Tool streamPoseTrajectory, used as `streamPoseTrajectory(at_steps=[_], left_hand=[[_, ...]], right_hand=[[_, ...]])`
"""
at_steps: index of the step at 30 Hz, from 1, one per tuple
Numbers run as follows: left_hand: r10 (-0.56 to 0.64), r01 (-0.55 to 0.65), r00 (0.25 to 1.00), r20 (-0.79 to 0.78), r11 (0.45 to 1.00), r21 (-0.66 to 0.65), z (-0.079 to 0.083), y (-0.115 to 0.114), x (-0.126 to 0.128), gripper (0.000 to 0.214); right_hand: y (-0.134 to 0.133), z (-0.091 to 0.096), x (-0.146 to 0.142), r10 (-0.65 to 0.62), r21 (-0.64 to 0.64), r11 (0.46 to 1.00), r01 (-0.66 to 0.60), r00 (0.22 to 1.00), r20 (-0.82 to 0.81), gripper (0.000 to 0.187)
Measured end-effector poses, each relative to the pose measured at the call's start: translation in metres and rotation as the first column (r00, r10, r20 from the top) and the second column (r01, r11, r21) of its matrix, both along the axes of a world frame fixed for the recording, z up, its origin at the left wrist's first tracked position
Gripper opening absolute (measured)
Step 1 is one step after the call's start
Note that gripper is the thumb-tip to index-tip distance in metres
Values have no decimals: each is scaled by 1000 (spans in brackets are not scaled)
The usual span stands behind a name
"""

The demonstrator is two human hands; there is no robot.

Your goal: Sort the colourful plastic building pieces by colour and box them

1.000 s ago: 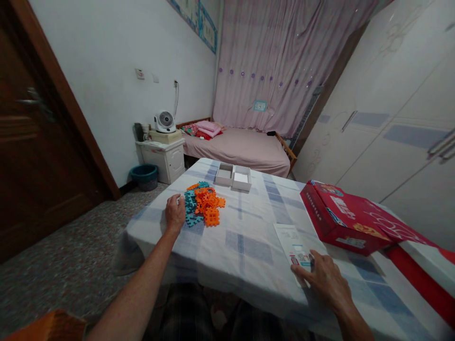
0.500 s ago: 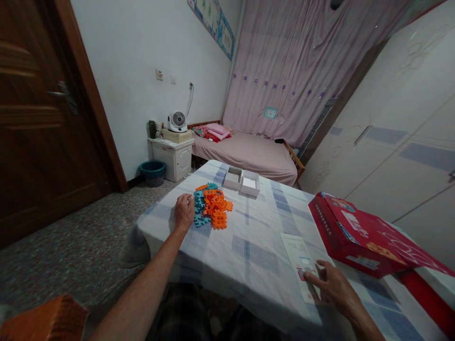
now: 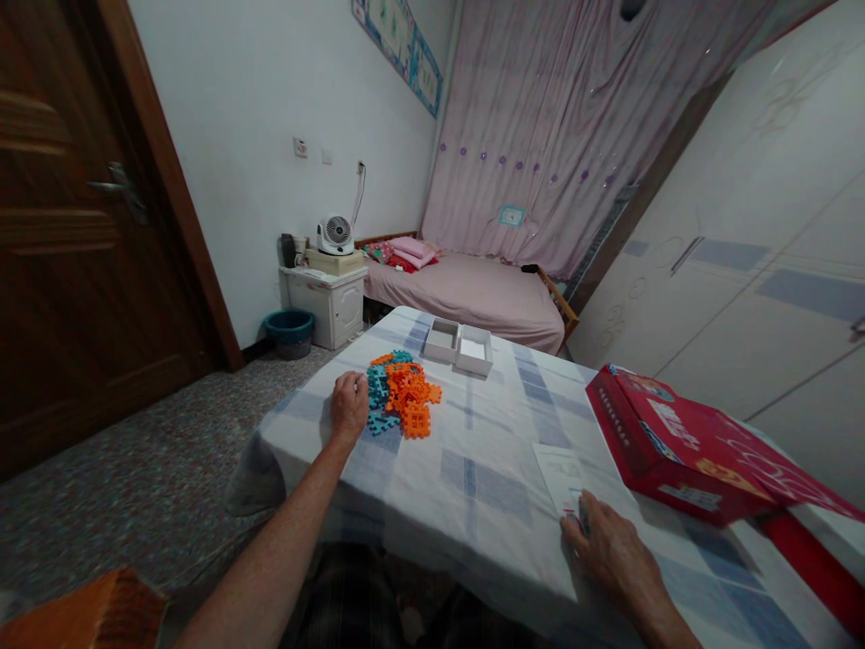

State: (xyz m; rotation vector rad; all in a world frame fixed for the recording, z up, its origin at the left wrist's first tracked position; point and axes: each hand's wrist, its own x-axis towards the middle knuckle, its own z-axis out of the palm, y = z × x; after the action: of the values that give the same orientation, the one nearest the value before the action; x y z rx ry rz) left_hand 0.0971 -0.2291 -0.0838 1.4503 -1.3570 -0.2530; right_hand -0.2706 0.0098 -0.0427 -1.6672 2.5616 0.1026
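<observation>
My left hand (image 3: 350, 406) rests on the table at the left edge of a pile of interlocking plastic pieces, its fingers curled in. Whether anything is inside them is hidden. Teal pieces (image 3: 380, 397) lie right beside my fingers, and orange pieces (image 3: 412, 388) heap over the pile's right side. At the right, my right hand (image 3: 612, 545) lies over the lower part of a white printed sheet (image 3: 558, 464), thumb and forefinger apart. The hand covers much of the sheet's print.
Two shallow white boxes (image 3: 459, 347) stand side by side at the table's far end. A large red box (image 3: 676, 442) lies on the right side. The checked tablecloth (image 3: 487, 487) hangs over the near edge. An orange object (image 3: 87, 613) is at the lower left.
My right hand has moved a little left and covers more of the white sheet. My left hand and the pile stay as they were.
</observation>
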Motion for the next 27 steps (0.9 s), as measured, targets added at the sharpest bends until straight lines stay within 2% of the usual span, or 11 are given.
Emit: streamPoseTrajectory(at_steps=[4, 11, 15, 18, 21, 25, 27], left_hand=[[-1, 1, 1000, 6, 1000, -3, -1, -1, 0, 21], [6, -6, 1000, 14, 1000, -3, -4, -2, 1, 20], [12, -12, 1000, 15, 1000, 0, -5, -3, 1, 21], [18, -18, 1000, 13, 1000, 8, -7, -4, 1, 23], [21, -21, 1000, 13, 1000, 16, -7, -5, 1, 26], [20, -20, 1000, 14, 1000, 24, -7, -4, 1, 27], [18, -18, 1000, 12, 999, 28, -7, -4, 1, 27]], right_hand=[[-3, 1, 0, -9, 8, 1000, 10, 999, -34, 47], [-15, 7, 5, 3, 98, 995, 1, 999, -43, 47], [-18, 10, 18, 2, 95, 995, 4, 998, -60, 48], [-17, 9, 33, -8, 97, 995, 23, 989, -147, 50], [-15, 12, 40, 53, 139, 990, -25, 979, -197, 53], [-12, 28, 21, 196, 122, 976, -179, 970, -146, 58], [-7, 37, 0, 177, 61, 984, -169, 973, -150, 61]])
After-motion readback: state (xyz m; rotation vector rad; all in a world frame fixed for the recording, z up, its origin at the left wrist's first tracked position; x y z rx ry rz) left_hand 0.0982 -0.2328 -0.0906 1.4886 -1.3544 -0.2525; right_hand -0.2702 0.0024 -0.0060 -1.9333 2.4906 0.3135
